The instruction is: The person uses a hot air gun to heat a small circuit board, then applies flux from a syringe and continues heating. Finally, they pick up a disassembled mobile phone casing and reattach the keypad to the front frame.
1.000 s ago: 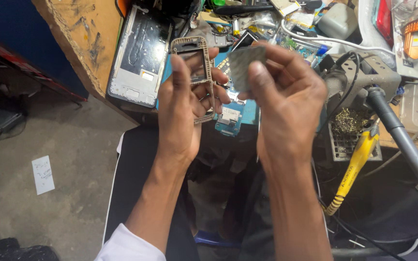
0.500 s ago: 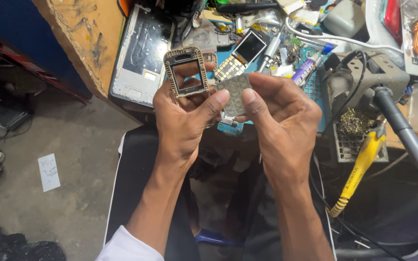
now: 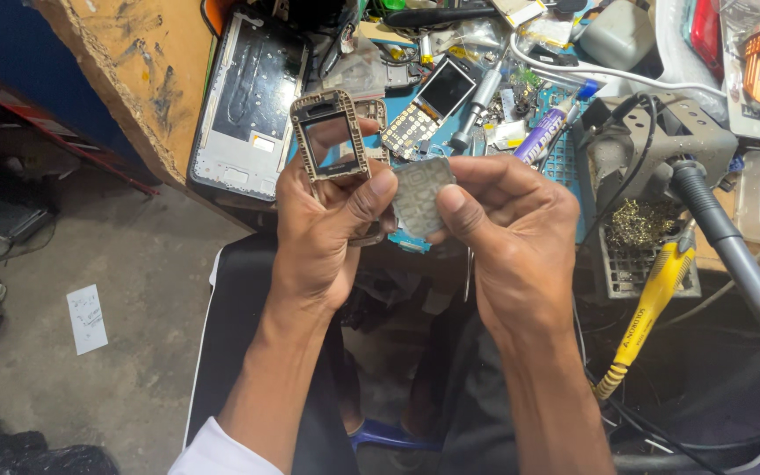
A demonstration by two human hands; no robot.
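Hands meet in front of me just off the near edge of the counter (image 3: 178, 62), and I see my left hand (image 3: 323, 237) clenched around a brownish phone frame (image 3: 330, 134), a thin rectangular bezel with an open window through which my fingertips show; it stands upright above the fist, thumb pressed across its lower end. My right hand (image 3: 512, 242) pinches a grey keypad sheet (image 3: 421, 193) between thumb and forefinger, the sheet flat, rubbery-looking and dimpled in a grid, touching the left thumb tip and sitting just beside and below the frame. Behind both, on the counter, lies a small phone circuit board (image 3: 428, 105) with a dark screen and gold contact dots, and near the counter's left edge a larger silver phone chassis (image 3: 248, 105) rests flat. That edge is worn wood, chipped and paint-stained. Toward the right side a grey metal stand (image 3: 661, 145) holds a tangle of brass wool, with a yellow-handled soldering iron (image 3: 648, 317) hanging down beside it. Below the counter I see a bare concrete floor (image 3: 90, 229) with a scrap of white paper (image 3: 87, 318) lying on it.
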